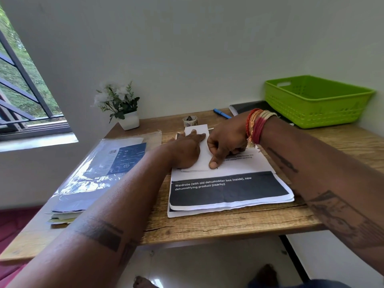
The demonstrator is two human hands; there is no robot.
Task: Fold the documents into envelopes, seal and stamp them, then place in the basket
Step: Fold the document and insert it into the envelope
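A stack of printed documents [228, 194] lies in the middle of the wooden table [228, 223], its top sheet showing a black band with white text. On the stack's far half lies a folded white paper [204, 156]. My left hand [187, 150] rests flat on the folded paper's left side, fingers straight. My right hand [225, 146] has curled fingers and its thumb presses down on the paper's near edge. A small roll of stamps [190, 120] stands just beyond the paper. The green plastic basket [315, 100] sits at the table's back right.
A clear plastic packet of blue-labelled envelopes [97, 173] lies on the table's left side. A small potted plant [122, 107] stands at the back left. A blue pen [222, 113] and a dark notebook [249, 107] lie near the basket. A window is at the left.
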